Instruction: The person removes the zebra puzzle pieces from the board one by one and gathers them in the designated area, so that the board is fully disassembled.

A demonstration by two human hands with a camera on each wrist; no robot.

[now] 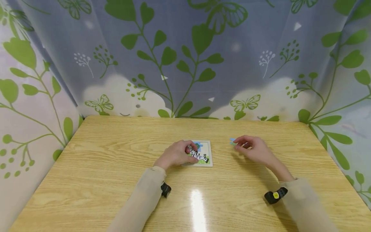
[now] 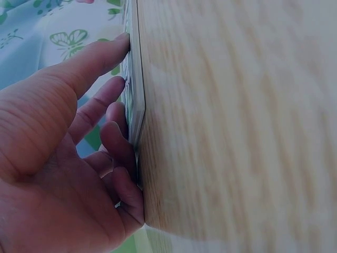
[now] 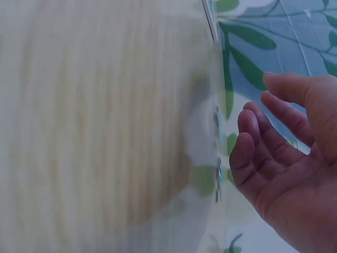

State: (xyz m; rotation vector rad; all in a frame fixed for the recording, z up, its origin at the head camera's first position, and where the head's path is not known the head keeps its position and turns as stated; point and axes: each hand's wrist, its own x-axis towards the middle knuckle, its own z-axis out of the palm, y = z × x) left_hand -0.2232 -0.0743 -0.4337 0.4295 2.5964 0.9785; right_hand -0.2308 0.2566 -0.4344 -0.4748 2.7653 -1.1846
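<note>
A small square puzzle board [image 1: 211, 154] lies on the table, with a zebra picture [image 1: 200, 156] and blue and green parts. My left hand [image 1: 176, 154] rests on its left side, thumb and forefinger touching its face. In the left wrist view the other fingers [image 2: 118, 137] are bent beside the board's edge [image 2: 138, 105]. Farther right, a blue puzzle piece [image 1: 232, 140] lies by the fingertips of my right hand [image 1: 253, 149]. Seen from the right wrist, that hand is loosely bent and holds nothing, apart from flat pieces [image 3: 218, 179] on the table.
The wood-grain table [image 1: 116, 180] stretches out around both hands. A curtain with leaves and butterflies [image 1: 185, 64] hangs along its back and sides. Each wrist carries a black strap device, one of them on the right wrist [image 1: 273, 196].
</note>
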